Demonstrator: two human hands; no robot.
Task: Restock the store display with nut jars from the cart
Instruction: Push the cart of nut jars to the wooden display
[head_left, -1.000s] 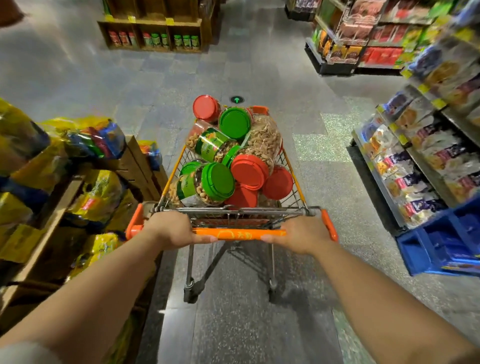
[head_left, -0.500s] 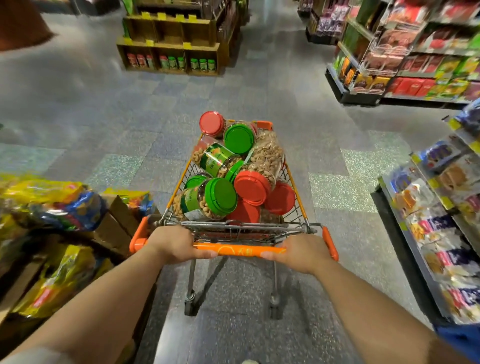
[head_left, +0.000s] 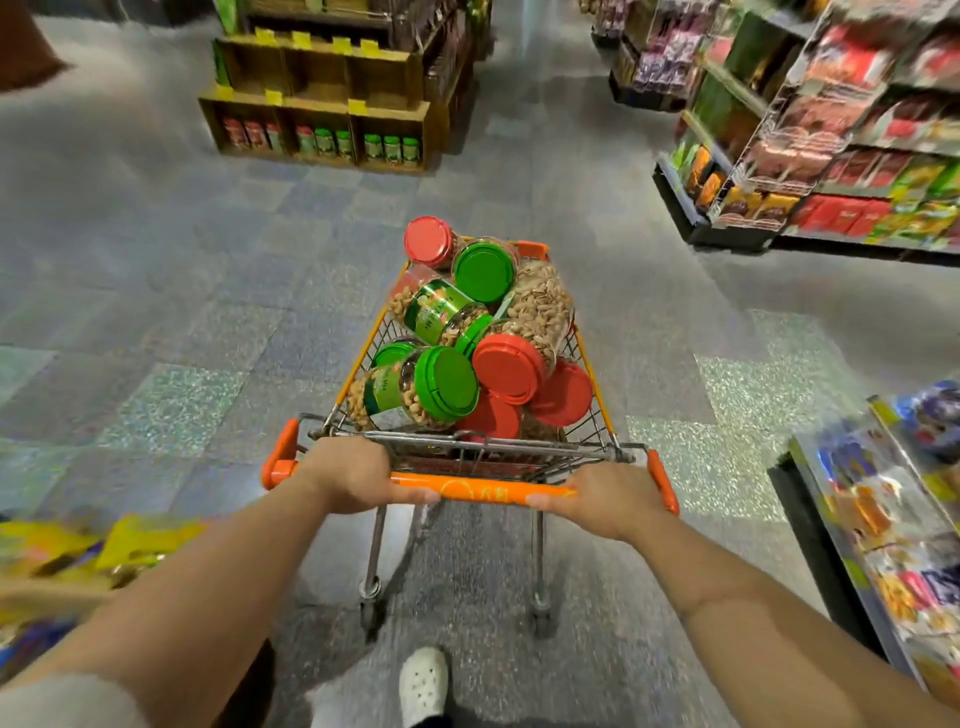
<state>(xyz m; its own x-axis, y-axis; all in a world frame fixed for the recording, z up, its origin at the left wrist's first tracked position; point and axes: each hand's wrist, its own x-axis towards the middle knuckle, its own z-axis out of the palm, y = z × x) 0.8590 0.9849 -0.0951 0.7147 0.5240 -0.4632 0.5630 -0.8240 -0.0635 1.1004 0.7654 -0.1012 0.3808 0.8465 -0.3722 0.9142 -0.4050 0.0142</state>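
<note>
Both arms reach straight forward, forearms bare. The left hand (head_left: 358, 475) curls over the left end of the orange handle bar (head_left: 483, 489), thumb lying along the bar's near side; the right hand (head_left: 608, 498) grips the right end the same way, fingers wrapped over the top. A white perforated shoe (head_left: 423, 686) shows below, between the arms, behind the cart's rear wheels.

The cart (head_left: 597, 395) stands on grey tiled floor (head_left: 182, 322), with wide open floor on its left side and ahead of its front edge. On its right, a shelf of bagged snacks (head_left: 883, 525) runs near the handle's right end, with a strip of floor between. At the lower left, yellow packets (head_left: 130, 540) lie blurred beside the left arm.

The cart's basket is heaped above its rim with nut jars (head_left: 415, 387), clear tubs lying on their sides and tilted, some with green lids, some with red lids; green labels wrap several. Nuts show through the walls.

Well ahead, beyond the open floor, a wooden display (head_left: 322, 109) stands with yellow tags along its shelf edges. Its bottom row holds small jars, red-lidded at the left corner, green-lidded toward the right. Shelves of red and green packages (head_left: 841, 171) line the far right.
</note>
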